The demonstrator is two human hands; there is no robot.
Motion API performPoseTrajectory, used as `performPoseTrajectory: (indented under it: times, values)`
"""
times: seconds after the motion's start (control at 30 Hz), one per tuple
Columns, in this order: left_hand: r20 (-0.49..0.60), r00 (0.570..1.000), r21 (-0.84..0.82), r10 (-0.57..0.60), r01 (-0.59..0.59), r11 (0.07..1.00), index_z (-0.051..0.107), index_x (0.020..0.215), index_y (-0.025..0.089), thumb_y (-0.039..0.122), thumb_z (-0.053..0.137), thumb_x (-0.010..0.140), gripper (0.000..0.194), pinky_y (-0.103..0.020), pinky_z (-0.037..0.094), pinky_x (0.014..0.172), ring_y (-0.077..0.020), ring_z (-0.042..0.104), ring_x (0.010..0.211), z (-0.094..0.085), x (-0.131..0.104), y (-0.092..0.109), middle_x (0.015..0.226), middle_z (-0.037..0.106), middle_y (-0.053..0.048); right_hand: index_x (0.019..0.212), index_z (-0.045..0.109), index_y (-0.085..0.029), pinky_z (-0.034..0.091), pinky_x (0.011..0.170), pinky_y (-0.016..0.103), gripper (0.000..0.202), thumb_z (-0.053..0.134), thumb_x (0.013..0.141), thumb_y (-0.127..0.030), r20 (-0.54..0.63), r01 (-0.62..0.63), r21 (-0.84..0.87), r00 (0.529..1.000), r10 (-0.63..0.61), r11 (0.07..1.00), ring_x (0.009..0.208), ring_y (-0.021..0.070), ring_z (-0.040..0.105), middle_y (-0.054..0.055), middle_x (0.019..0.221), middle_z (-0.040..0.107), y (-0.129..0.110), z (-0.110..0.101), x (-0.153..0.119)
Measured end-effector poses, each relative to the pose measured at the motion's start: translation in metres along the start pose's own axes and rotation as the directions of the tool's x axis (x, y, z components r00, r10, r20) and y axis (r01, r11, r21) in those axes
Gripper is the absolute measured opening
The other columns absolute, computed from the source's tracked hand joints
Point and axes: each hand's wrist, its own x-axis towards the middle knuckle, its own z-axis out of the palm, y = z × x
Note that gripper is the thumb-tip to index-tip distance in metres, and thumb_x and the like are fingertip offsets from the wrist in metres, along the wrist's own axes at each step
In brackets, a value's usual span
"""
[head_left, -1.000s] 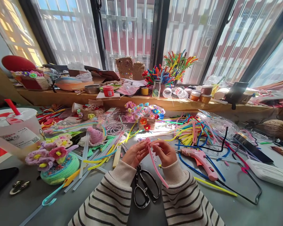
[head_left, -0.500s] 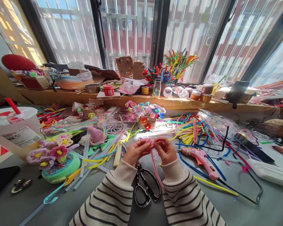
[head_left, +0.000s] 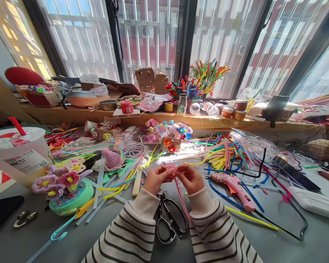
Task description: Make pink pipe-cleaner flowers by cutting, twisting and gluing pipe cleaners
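Observation:
A pink pipe cleaner (head_left: 181,197) is pinched between my two hands at the middle of the table. Its top is curled into small loops, and a long straight tail hangs down toward my right sleeve. My left hand (head_left: 157,179) grips the looped end with thumb and forefinger. Fingertips of my right hand (head_left: 192,178) close on the same end, almost touching the left ones. Below them lies a pair of black-handled scissors (head_left: 166,223), its blades partly hidden under my left wrist. To the right rests a pink hot glue gun (head_left: 234,188) with its cord trailing off.
A drink cup (head_left: 22,157) and a green woven piece with fuzzy flowers (head_left: 71,197) stand at left. Loose pipe cleaners (head_left: 222,155) heap at back right. A small flower basket (head_left: 171,144) sits behind my hands. Jars and bottles line the windowsill (head_left: 153,118).
My fingers have shifted slightly around the looped end, the right fingertips now bent closer over it. The pipe cleaner's tail hangs much as before. The view has moved a little.

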Motion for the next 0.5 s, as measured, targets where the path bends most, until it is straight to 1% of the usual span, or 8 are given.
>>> performPoseTrajectory:
  times: [0.07, 0.13, 0.3, 0.4, 0.5]
  values:
    - [0.006, 1.0, 0.019, 0.015, -0.015, 1.0, 0.057, 0.062, 0.01, 0.022, 0.068, 0.049, 0.02, -0.018, 0.045, 0.048, -0.0079, 0.054, 0.046, -0.0002, 0.0006, -0.001, 0.051, 0.058, 0.001, 0.077, 0.05, -0.018, 0.033, 0.038, 0.02, 0.023, 0.055, 0.063, -0.035, -0.02, -0.019, 0.037, 1.0, 0.019, 0.999, 0.043, 0.0097, 0.047, -0.001, 0.053, 0.055, 0.0006, 0.001, 0.0002]
    - [0.009, 1.0, 0.026, 0.019, -0.019, 0.999, 0.057, 0.062, 0.01, 0.022, 0.067, 0.049, 0.021, -0.018, 0.045, 0.048, -0.0079, 0.054, 0.046, 0.0, 0.0009, -0.0016, 0.051, 0.058, 0.0, 0.077, 0.048, -0.018, 0.035, 0.04, 0.021, 0.023, 0.055, 0.063, -0.035, -0.046, -0.024, 0.045, 0.999, 0.026, 0.999, 0.044, 0.0104, 0.049, -0.001, 0.052, 0.055, 0.0, 0.001, 0.0001]
    - [0.007, 1.0, 0.015, 0.016, -0.016, 1.0, 0.057, 0.063, 0.01, 0.023, 0.066, 0.051, 0.02, -0.018, 0.045, 0.048, -0.0075, 0.054, 0.046, 0.0008, 0.0014, -0.0023, 0.052, 0.058, 0.0, 0.07, 0.052, -0.018, 0.037, 0.042, 0.021, 0.015, 0.054, 0.065, -0.032, -0.127, 0.006, -0.08, 0.992, -0.016, 0.997, 0.045, 0.0094, 0.049, 0.0, 0.057, 0.056, -0.0031, -0.0021, -0.0013]
    - [0.004, 1.0, -0.01, 0.03, -0.029, 1.0, 0.057, 0.063, 0.01, 0.023, 0.066, 0.051, 0.019, -0.019, 0.046, 0.049, -0.0073, 0.053, 0.046, 0.0008, 0.0015, -0.003, 0.051, 0.057, 0.001, 0.07, 0.054, -0.018, 0.036, 0.041, 0.02, 0.014, 0.052, 0.066, -0.031, -0.141, 0.03, -0.153, 0.989, -0.051, 0.988, 0.044, 0.0084, 0.047, 0.0, 0.058, 0.056, -0.0037, -0.0033, -0.0021]
    - [0.007, 0.999, -0.034, 0.032, -0.032, 0.999, 0.058, 0.063, 0.011, 0.022, 0.067, 0.051, 0.019, -0.019, 0.046, 0.05, -0.0074, 0.054, 0.048, 0.0012, 0.0008, -0.0029, 0.053, 0.057, 0.001, 0.069, 0.054, -0.018, 0.036, 0.04, 0.019, 0.013, 0.052, 0.066, -0.031, -0.141, 0.042, -0.179, 0.988, -0.068, 0.983, 0.043, 0.0083, 0.046, 0.0, 0.058, 0.056, -0.0039, -0.0036, -0.0021]
